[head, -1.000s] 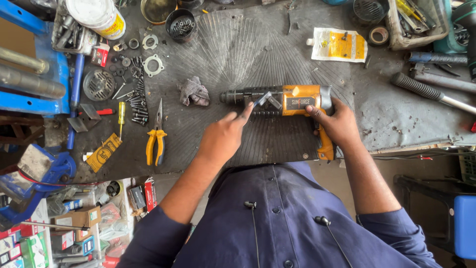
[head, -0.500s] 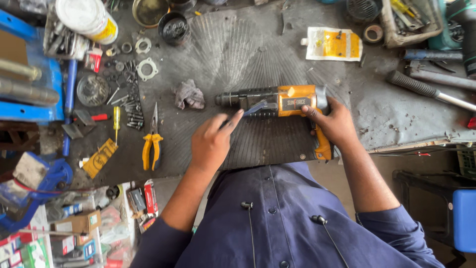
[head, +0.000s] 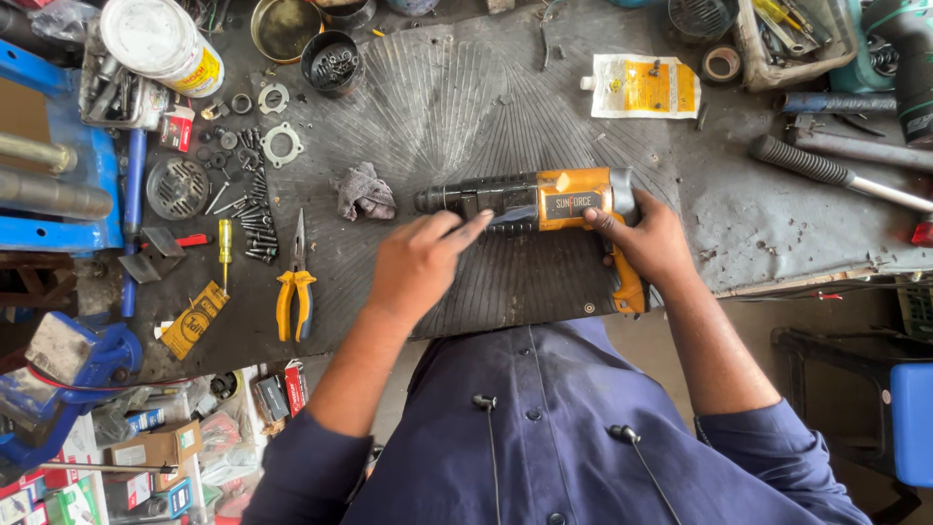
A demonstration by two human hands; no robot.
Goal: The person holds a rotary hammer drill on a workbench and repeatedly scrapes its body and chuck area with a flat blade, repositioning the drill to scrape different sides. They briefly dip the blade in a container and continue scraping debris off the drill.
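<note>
A: Where's the drill?
B: Orange-and-black power drill lies flat on the ribbed black rubber mat, mid tabletop, near the front edge.
A: Hands?
B: Right hand wrapped round the drill's rear body, by the handle. Left hand w/ fingers narrow, tips touching the black front section.
A: Nearby?
B: Grey crumpled rag just left of the drill; yellow-handled pliers further left.
</note>
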